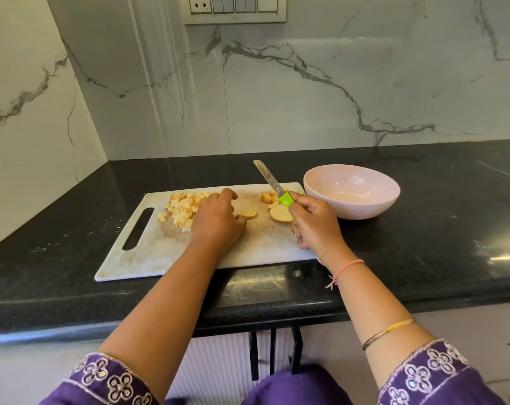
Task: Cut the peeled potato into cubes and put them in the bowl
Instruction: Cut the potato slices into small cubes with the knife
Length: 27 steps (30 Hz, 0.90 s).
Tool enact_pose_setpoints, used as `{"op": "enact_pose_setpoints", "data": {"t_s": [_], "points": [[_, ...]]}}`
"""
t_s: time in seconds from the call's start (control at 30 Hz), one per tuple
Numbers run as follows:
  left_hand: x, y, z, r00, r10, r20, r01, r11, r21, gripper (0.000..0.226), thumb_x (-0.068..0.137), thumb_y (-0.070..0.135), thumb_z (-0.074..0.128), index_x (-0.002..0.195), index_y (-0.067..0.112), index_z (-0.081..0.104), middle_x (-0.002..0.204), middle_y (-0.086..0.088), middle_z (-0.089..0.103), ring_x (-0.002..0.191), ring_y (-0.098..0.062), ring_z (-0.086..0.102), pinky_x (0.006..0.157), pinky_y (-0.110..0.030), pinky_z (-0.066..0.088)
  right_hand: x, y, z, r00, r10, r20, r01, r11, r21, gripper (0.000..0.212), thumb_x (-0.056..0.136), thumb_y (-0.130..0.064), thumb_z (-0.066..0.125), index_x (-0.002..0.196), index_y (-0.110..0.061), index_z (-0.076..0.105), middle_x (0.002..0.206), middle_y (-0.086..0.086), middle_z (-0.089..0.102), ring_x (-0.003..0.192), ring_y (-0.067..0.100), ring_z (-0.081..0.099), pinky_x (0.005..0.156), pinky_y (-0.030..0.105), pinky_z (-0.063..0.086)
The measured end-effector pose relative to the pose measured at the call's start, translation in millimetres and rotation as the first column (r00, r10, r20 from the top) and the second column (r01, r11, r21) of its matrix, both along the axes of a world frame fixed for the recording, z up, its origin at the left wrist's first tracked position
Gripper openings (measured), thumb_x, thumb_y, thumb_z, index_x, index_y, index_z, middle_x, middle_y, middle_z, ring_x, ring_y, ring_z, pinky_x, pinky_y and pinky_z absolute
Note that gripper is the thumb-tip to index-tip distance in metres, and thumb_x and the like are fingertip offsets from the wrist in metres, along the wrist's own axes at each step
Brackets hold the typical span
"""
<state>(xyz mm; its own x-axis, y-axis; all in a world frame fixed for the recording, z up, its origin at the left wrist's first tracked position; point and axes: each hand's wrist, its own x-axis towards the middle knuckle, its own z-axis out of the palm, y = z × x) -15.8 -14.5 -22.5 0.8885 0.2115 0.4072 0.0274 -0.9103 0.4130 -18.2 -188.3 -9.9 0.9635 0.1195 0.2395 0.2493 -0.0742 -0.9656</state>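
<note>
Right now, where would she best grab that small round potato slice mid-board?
By its rim, pinched from above: the slice lies flat on the cutting board, so only its edge offers purchase. The left hand is closest; the right hand grips the knife.

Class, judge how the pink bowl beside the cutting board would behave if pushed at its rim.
The bowl looks nearly empty, so probably light. Its rounded underside suggests it may rock. The glossy counter could let it slide.
</note>
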Motion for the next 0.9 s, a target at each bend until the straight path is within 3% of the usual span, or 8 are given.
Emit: {"op": "enact_pose_setpoints", "data": {"t_s": [0.17,0.3,0.5,0.7,0.9], "points": [[6.0,-5.9,6.6,0.989,-0.149,-0.019,0.15,0.986,0.068,0.03,0.088,0.017,0.053,0.115,0.025,0.064,0.121,0.003,0.06,0.114,-0.02,0.049,0.091,-0.031,0.042,2.0,-2.4,-0.6,0.999,-0.02,0.038,0.02,1.0,0.004,0.029,0.095,-0.009,0.047,0.105,-0.031,0.062,0.038,-0.015,0.038,0.039,0.009,0.031,0.035,0.018,0.027],[11.3,-12.7,9.7,0.972,-0.216,-0.096,0.223,0.972,0.077,0.027,0.091,0.019,0.054,0.113,0.02,0.07,0.116,0.003,0.068,0.107,-0.017,0.059,0.09,-0.026,0.045,2.3,-0.8,-3.9,0.998,-0.021,0.058,0.022,1.0,-0.016,0.029,0.095,-0.008,0.047,0.115,-0.019,0.064,0.039,-0.018,0.04,0.039,0.006,0.031,0.036,0.018,0.027],[11.6,-11.2,10.3,0.99,-0.112,-0.082,0.12,0.987,0.103,0.027,0.093,0.018,0.051,0.108,0.014,0.072,0.109,-0.002,0.069,0.097,-0.019,0.062,0.079,-0.024,0.045,0.6,-5.5,-3.8,0.997,-0.041,0.069,0.042,0.999,-0.024,0.03,0.095,-0.008,0.048,0.119,-0.016,0.063,0.045,-0.017,0.042,0.037,0.002,0.033,0.037,0.017,0.029],[12.3,7.7,8.2,0.986,0.089,-0.138,-0.067,0.985,0.156,0.025,0.09,0.008,0.049,0.098,0.008,0.073,0.1,-0.008,0.068,0.081,-0.021,0.058,0.068,-0.027,0.045,-7.1,-3.6,1.7,0.993,0.022,0.112,-0.017,0.999,-0.043,0.035,0.096,-0.002,0.044,0.089,-0.033,0.06,0.042,-0.027,0.049,0.041,-0.008,0.048,0.044,0.007,0.036],[11.9,1.0,13.4,0.99,0.116,-0.08,-0.102,0.982,0.16,0.026,0.087,0.0,0.048,0.091,0.005,0.074,0.097,-0.011,0.068,0.088,-0.025,0.061,0.072,-0.03,0.049,-12.5,-3.6,4.5,0.991,0.044,0.124,-0.043,0.999,-0.01,0.035,0.095,0.003,0.042,0.087,-0.026,0.06,0.041,-0.026,0.049,0.041,-0.009,0.048,0.044,0.006,0.037]]}}
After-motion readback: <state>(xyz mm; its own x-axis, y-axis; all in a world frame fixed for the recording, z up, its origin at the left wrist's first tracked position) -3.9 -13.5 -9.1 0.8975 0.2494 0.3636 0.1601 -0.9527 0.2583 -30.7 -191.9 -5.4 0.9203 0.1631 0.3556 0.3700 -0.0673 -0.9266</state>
